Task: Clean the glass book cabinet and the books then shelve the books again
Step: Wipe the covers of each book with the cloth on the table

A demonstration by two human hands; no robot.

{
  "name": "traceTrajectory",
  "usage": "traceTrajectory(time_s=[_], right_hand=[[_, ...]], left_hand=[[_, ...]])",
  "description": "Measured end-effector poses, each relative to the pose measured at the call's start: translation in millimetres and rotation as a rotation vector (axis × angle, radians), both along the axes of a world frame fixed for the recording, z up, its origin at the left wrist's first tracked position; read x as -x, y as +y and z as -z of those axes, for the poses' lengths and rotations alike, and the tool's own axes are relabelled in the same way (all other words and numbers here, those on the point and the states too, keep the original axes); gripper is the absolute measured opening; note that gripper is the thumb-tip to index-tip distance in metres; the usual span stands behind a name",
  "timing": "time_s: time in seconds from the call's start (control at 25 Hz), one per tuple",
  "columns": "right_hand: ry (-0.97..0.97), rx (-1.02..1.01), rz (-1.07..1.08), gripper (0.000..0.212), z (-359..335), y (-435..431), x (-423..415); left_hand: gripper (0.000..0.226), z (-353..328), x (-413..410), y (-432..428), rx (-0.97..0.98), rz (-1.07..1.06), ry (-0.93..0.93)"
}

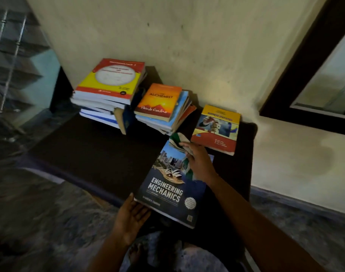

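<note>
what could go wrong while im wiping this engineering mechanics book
1. The Engineering Mechanics book is propped on the left hand at one near corner only; pressure from the right hand wiping with the cloth could tip it off.
2. The fanned stack under The Alchemist lies just beyond the cloth; a wide stroke might topple it.

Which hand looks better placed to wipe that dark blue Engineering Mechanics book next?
Probably the right hand: it grips the green-and-white cloth on the dark blue Engineering Mechanics book, while the left hand supports its near corner.
</note>
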State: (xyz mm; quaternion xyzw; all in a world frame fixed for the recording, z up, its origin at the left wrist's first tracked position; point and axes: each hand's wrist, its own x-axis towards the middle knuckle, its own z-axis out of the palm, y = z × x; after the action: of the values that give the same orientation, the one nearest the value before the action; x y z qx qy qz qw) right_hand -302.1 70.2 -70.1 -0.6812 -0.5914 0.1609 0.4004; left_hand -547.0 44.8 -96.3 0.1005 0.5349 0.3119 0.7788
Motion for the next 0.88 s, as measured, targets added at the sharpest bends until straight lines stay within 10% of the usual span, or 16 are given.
traceTrajectory(time_s=[0.24,0.52,0.88], right_hand=[[-0.41,0.357,-0.151,0.055,41,41,0],[-0.53,0.163,-0.215,0.053,41,-8,66],[-0.157,-0.034,-0.371,0.037,28,-89,87]], left_hand=[[0.031,6,-1,-2,-0.023,-0.038,-0.012],[0.033,9,2,0,-0.017,-0.015,-0.037],[0.059,7,5,-8,-0.023,-0.039,-0.156]])
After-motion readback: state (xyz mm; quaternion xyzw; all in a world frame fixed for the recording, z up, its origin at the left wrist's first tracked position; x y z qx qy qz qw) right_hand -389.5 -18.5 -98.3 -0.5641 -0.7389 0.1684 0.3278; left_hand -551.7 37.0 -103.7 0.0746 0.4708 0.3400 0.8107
